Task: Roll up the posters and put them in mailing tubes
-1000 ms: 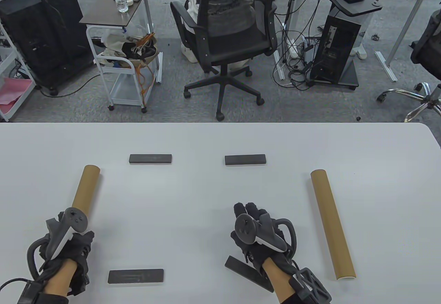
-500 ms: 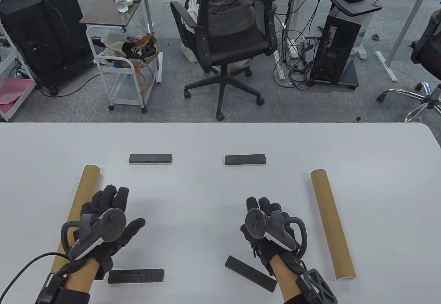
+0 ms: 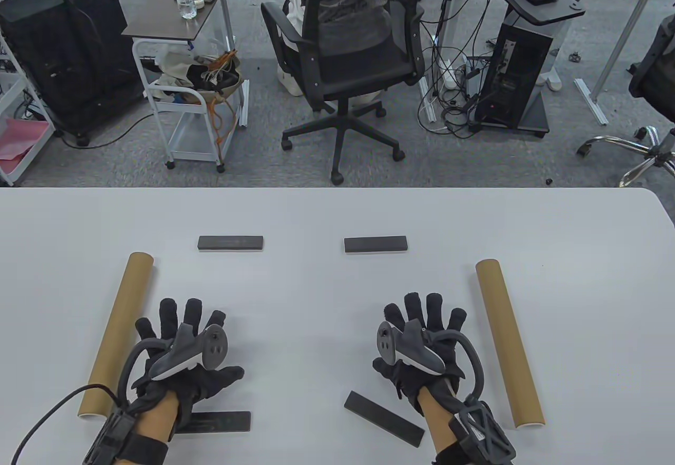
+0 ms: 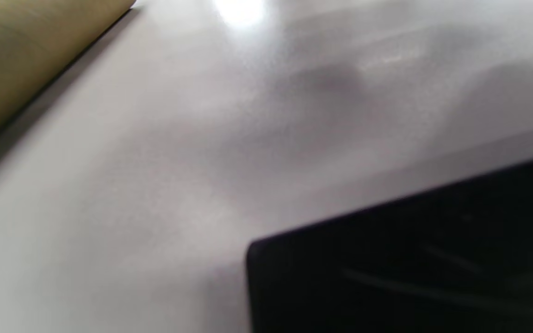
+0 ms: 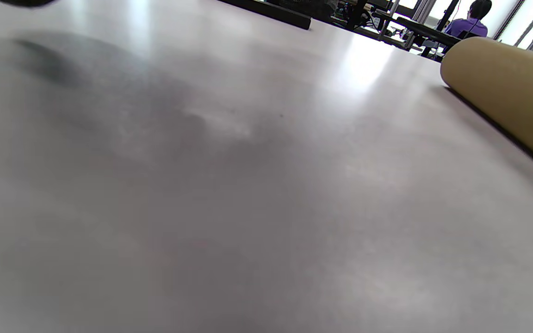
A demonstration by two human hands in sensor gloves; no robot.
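Two hands are lying flat on the table (image 3: 337,212) in the table view, fingers spread and holding nothing. The left hand (image 3: 182,354), which half a second ago was angled over the near end of the left tube (image 3: 117,332), is now sitting just right of it and apart from it; a second ago it was curled around that tube's near end. The right hand (image 3: 422,346) has opened from a loose curl into a full spread and is resting between the two tubes, with the right tube (image 3: 509,342) lying near its outer side, not touched. Four dark bars are lying around the hands: two far ones (image 3: 230,243) (image 3: 375,244), one partly under the left wrist (image 3: 219,422), one slanted beside the right wrist (image 3: 384,418). Neither tube has shifted. From the left wrist, the left tube (image 4: 21,60) is filling the upper left corner, a blurred dark bar (image 4: 410,263) the lower right. From the right wrist, the right tube (image 5: 507,90) is crossing the upper right, a dark bar (image 5: 271,11) lying far off.
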